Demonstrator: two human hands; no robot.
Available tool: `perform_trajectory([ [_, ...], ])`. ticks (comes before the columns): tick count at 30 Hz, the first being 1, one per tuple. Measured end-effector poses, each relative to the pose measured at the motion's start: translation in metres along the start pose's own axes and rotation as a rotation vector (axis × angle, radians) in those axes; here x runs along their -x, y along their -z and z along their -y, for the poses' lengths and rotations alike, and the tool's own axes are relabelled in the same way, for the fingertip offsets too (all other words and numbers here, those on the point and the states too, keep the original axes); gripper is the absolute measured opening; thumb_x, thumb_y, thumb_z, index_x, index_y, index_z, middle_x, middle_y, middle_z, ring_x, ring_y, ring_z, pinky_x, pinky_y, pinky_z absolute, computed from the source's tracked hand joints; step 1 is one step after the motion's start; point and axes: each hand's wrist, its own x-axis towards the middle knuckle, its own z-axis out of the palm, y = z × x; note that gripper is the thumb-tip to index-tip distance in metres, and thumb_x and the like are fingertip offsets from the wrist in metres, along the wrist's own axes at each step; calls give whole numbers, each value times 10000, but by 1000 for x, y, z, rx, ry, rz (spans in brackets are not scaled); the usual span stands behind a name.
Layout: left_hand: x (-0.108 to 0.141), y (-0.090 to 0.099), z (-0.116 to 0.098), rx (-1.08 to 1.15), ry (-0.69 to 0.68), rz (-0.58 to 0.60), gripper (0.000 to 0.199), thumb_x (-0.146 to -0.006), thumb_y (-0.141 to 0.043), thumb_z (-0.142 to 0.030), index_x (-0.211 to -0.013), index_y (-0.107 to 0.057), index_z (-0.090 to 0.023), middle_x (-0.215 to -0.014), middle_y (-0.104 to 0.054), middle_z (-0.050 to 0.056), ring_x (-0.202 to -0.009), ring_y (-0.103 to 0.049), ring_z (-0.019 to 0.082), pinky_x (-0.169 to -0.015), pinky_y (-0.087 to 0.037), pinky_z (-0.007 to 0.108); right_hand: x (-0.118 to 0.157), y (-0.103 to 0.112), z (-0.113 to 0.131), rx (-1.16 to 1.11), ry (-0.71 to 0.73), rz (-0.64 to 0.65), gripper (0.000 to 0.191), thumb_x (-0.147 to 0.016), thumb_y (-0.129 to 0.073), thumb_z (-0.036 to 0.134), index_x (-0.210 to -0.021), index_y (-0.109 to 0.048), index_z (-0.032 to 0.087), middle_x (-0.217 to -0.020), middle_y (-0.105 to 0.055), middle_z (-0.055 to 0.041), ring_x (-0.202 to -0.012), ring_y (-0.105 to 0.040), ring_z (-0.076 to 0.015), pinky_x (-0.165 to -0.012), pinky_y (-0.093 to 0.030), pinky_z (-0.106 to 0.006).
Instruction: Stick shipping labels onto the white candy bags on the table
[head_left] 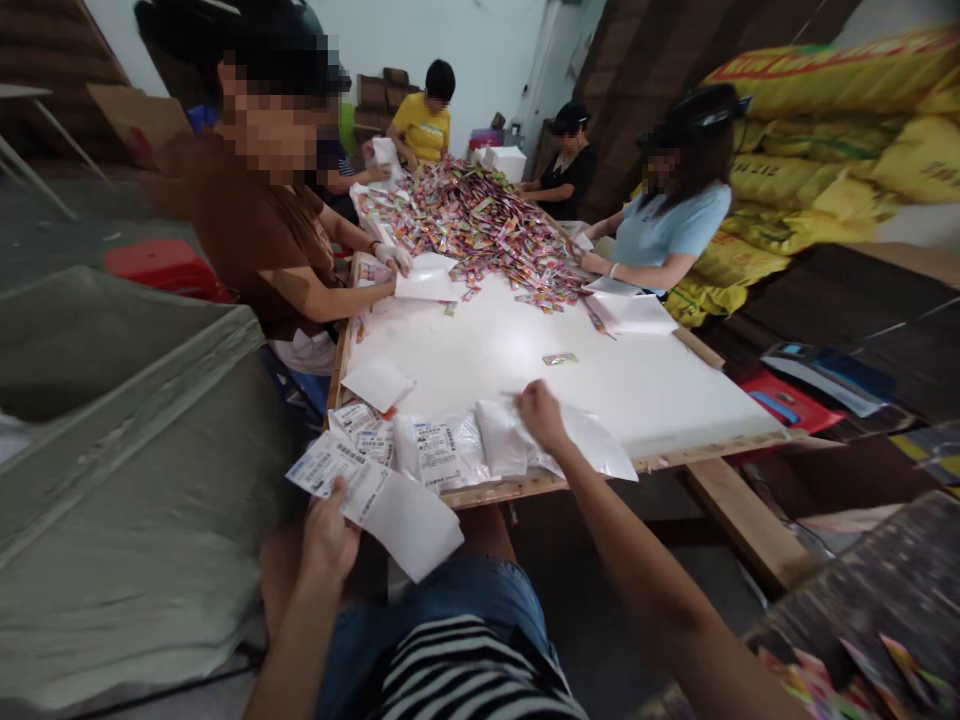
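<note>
My left hand (330, 535) grips a strip of printed white labels (375, 497) over my lap, its lower end hanging past the table's edge. Above white plastic bags (504, 438) on the near edge of the table, my right hand (540, 412) has its fingers closed; whatever they hold is too small to make out. Beside those bags lies a clear packet with a printed label (437, 450). More labels (361, 425) rest at the near left corner, close to a blank white sheet (377, 383). One small colourful sachet (560, 358) lies beyond my right hand.
Several people sit around the white table (480, 340), near a large heap of colourful sachets (487, 220). A big grey-green sack (127, 480) stands at the left. Yellow sacks (817, 150) are stacked at the right, and a wooden beam (750, 525) juts out below the table.
</note>
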Motion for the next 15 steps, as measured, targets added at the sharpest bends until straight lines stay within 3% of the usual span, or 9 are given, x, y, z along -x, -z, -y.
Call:
perform_trajectory([
  [3,12,-3,4,-30,-22,66,453,-838,-528,-193,-1288,-480,-191,-1309,-574,113,-1190,-538,246,-989,-463,383,10,-37,-32,171,18,3,284,-880,-465,363,-1082,-520,172,-1132,-553,-165,-1142,-423,-313,-990,-289,-522],
  [8,23,-12,15,-130,-48,124,374,-837,-539,-251,-1198,-549,-152,-1093,-696,111,-1108,-596,232,-962,-480,380,33,-68,-46,476,107,168,456,-888,-477,421,-1263,-511,163,-1308,-513,-146,-1240,-398,-297,-1082,-225,-467],
  [11,28,-18,21,-259,-53,238,408,-801,-594,-312,-1166,-568,-132,-1076,-702,113,-1063,-618,241,-944,-489,383,35,-64,-24,499,16,213,536,-853,-537,480,-1291,-508,173,-1339,-495,-145,-1256,-392,-304,-1094,-200,-477],
  [13,31,-18,26,-366,-107,319,471,-750,-652,-351,-1161,-578,-133,-1102,-694,106,-1038,-626,253,-945,-485,399,45,-58,7,318,5,226,498,-871,-521,464,-1291,-500,198,-1318,-518,-123,-1248,-415,-275,-1083,-242,-470],
  [15,32,-15,30,-465,-173,370,502,-681,-713,-373,-1108,-617,-127,-1086,-701,105,-1035,-621,272,-978,-455,424,65,-52,42,16,79,298,474,-897,-496,419,-1327,-442,227,-1226,-584,-84,-1158,-504,-217,-1011,-364,-413],
])
